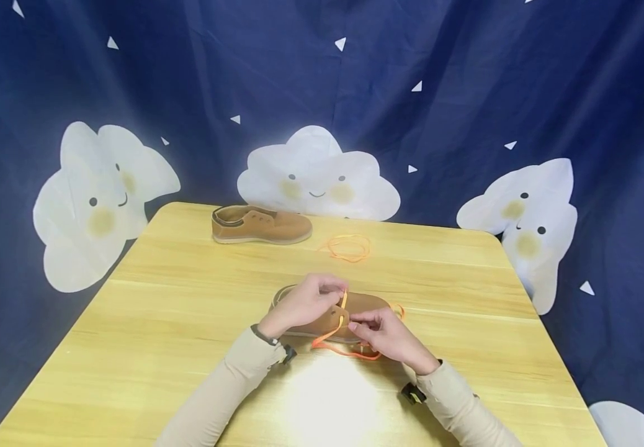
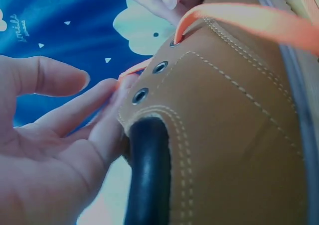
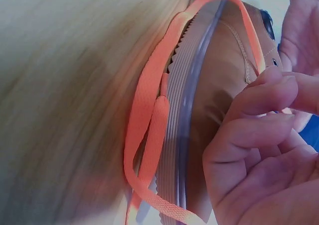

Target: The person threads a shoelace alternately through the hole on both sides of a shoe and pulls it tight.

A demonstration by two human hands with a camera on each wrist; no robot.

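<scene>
A brown shoe (image 1: 363, 302) lies sideways on the table, toe to the right, an orange shoelace (image 3: 147, 105) running through an eyelet in its flap. My left hand (image 1: 309, 303) reaches over the opening. In the left wrist view its fingers (image 2: 94, 105) are nearly straight and touch the lace's inner stretch at the flap's edge, the thumb standing apart. Two bare eyelets (image 2: 159, 67) show there. My right hand (image 1: 386, 335) is at the front of the flap with bent fingers (image 3: 254, 128). Whether its fingertips pinch anything is hidden. A long lace loop hangs by the sole.
Farther back on the wooden table (image 1: 177, 298) stands a second brown shoe (image 1: 285, 228) with no lace in its visible eyelets. Right of it lies a coiled orange shoelace (image 1: 350, 248). A dark blue curtain (image 1: 299, 74) with white clouds hangs behind the table.
</scene>
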